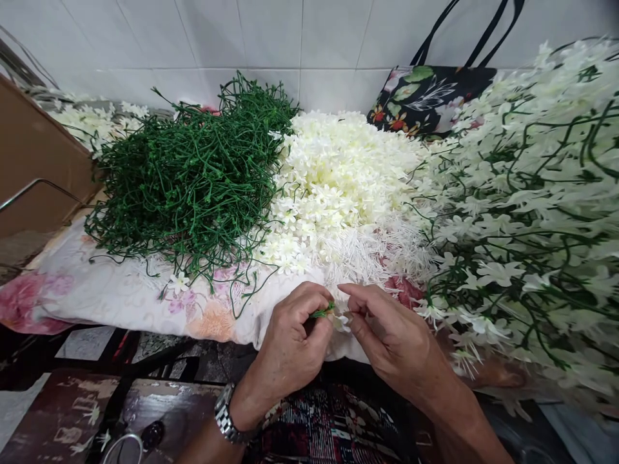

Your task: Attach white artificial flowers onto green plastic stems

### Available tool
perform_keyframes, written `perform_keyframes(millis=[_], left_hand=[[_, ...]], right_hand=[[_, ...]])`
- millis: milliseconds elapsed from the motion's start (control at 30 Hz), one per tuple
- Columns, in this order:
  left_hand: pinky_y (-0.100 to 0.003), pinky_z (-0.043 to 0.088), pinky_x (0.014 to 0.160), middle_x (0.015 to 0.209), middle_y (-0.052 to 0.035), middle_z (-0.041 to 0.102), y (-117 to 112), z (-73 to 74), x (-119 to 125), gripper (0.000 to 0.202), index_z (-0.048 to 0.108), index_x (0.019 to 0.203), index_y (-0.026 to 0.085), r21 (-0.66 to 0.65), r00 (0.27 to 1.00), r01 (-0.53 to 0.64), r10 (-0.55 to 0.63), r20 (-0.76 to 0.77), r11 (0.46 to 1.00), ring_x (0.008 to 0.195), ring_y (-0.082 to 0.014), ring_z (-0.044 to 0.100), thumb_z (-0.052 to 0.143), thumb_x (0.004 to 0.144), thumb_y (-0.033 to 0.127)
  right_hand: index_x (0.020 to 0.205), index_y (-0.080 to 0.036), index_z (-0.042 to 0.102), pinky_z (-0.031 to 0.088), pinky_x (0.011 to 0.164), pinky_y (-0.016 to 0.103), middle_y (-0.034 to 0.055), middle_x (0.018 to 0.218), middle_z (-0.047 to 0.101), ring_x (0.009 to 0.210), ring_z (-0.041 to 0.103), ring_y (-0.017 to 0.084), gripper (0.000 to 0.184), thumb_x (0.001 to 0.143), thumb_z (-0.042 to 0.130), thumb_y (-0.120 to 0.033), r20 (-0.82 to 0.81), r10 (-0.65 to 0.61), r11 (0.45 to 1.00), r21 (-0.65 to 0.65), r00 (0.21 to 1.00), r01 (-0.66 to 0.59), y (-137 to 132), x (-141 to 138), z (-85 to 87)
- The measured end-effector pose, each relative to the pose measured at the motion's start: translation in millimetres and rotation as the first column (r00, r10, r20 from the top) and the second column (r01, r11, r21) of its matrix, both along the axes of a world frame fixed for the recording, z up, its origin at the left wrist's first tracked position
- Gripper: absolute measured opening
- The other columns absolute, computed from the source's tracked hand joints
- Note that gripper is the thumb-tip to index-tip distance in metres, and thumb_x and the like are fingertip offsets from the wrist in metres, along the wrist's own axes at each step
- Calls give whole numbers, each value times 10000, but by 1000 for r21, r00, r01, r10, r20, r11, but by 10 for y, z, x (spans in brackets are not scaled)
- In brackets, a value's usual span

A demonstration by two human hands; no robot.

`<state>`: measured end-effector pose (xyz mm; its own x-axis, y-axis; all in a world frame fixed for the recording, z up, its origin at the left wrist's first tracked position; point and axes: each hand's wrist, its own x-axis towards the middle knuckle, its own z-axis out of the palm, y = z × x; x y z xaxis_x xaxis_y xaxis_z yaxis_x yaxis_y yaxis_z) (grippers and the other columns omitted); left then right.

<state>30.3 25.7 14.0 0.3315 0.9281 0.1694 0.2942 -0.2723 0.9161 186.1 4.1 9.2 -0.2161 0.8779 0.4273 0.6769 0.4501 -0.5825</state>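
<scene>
My left hand (pixel 293 341), with a metal watch at the wrist, is closed in a pinch on a thin green plastic stem (pixel 323 312). My right hand (pixel 389 338) is closed in a pinch on a small white artificial flower (pixel 341 320) right at the stem's tip. Both hands meet low in the middle, just in front of a flowered cloth (pixel 97 290). Behind them lie a heap of loose white flowers (pixel 345 177) and a patch of white stamen pieces (pixel 367 248). A tangled heap of green stems (pixel 188 177) lies to the left.
A large pile of finished green stems with white flowers (pixel 532 212) fills the right side. A dark floral bag (pixel 425 96) leans on the white tiled wall. A brown cardboard box (pixel 33 161) stands at far left. A dark worn surface (pixel 72 412) lies below left.
</scene>
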Motion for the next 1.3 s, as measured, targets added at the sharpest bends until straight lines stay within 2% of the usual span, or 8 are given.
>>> perform_keyframes(millis=[100, 333, 433, 500, 633, 900, 1033, 1300], left_hand=[[-246, 456, 706, 904, -45, 636, 12, 12, 12, 188, 513, 668, 186, -14, 999, 22, -21, 34, 1000, 827, -147, 596, 454, 744, 24], [-235, 447, 668, 891, -46, 642, 38, 74, 44, 189, 536, 638, 177, -46, 997, 29, -26, 67, 999, 783, -141, 587, 459, 738, 38], [-216, 401, 573, 725, -14, 589, 31, 83, 31, 165, 556, 658, 173, -102, 994, -49, 58, 91, 994, 660, -122, 531, 454, 737, 69], [-204, 349, 508, 599, 22, 502, 21, 81, 27, 143, 555, 646, 169, -192, 984, -126, 147, 101, 973, 557, -99, 449, 465, 740, 108], [-190, 252, 425, 507, 61, 374, -2, 70, 67, 125, 512, 588, 166, -376, 940, -228, 303, 154, 898, 462, -68, 310, 492, 711, 171], [-171, 223, 395, 472, 79, 375, -50, 6, 121, 86, 571, 651, 163, -517, 858, -127, 355, 370, 847, 422, -50, 275, 530, 725, 178], [-168, 224, 400, 472, 80, 371, -73, 6, 112, 90, 584, 659, 157, -553, 838, -106, 373, 397, 827, 420, -45, 271, 542, 734, 183], [-163, 227, 409, 486, 78, 371, -100, -25, 108, 121, 582, 639, 156, -526, 846, -118, 363, 392, 842, 430, -41, 268, 526, 746, 153]], right_hand=[[1083, -176, 542, 493, 651, 269, 49, 815, 595, 732, 580, 149, 252, 881, 413, -100, -2, -14, 1000, -4, 1000, 14, 11, -11, 2], [1075, -188, 566, 483, 639, 252, 43, 812, 591, 717, 571, 135, 256, 881, 433, -88, -44, 9, 1000, 11, 999, -9, 37, -2, 15], [936, -194, 599, 473, 605, 235, 23, 778, 580, 692, 564, 123, 153, 858, 499, -108, -181, -92, 996, -32, 979, 88, 22, 36, 39], [867, -203, 593, 474, 571, 222, 9, 761, 570, 663, 562, 114, 85, 849, 540, -139, -350, -154, 987, -96, 924, 128, -7, 51, 65], [848, -214, 577, 496, 553, 218, -1, 756, 574, 655, 575, 111, 61, 849, 561, -155, -582, -131, 987, -153, 803, 50, -61, -13, 100], [836, -201, 573, 470, 660, 219, -3, 788, 609, 754, 584, 103, 126, 837, 554, -77, -403, -90, 992, 47, 911, 118, -25, -185, -6], [824, -194, 572, 463, 633, 203, -6, 787, 602, 740, 578, 94, 108, 838, 559, -88, -370, -84, 992, 59, 925, 113, -7, -167, -8], [821, -188, 572, 483, 640, 198, -3, 788, 603, 720, 580, 89, 99, 835, 567, -91, -315, -87, 990, 76, 945, 116, -15, -157, -28]])
